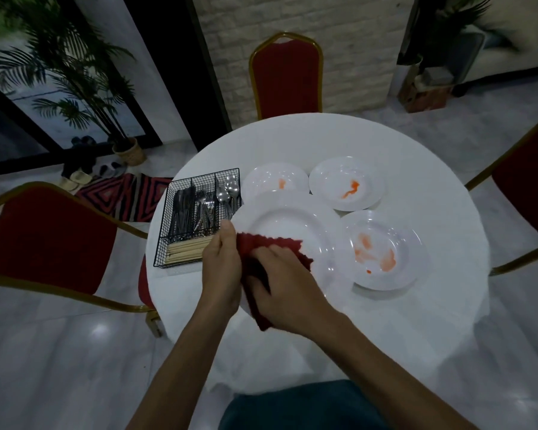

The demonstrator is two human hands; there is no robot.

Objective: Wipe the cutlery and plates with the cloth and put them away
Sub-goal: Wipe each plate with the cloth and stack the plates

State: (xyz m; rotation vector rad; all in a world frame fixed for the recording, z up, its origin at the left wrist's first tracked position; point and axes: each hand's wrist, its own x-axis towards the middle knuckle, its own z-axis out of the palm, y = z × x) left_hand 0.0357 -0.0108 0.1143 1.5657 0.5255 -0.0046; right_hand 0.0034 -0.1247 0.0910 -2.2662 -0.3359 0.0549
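A: What are the hands doing, centre frame?
B: The left hand (221, 268) grips the big plate (292, 225) by its left rim. The right hand (288, 293) clutches the red cloth (274, 246), pressed onto that plate.
A: And beyond?
B: Three stained plates (382, 252) lie right and above on the table (416, 150). Cutlery (199, 212) fills the basket (163, 226), centre left.

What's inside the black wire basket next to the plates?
The black wire basket holds dark cutlery, silver spoons and wooden chopsticks. The left hand covers its near corner, hiding that part.
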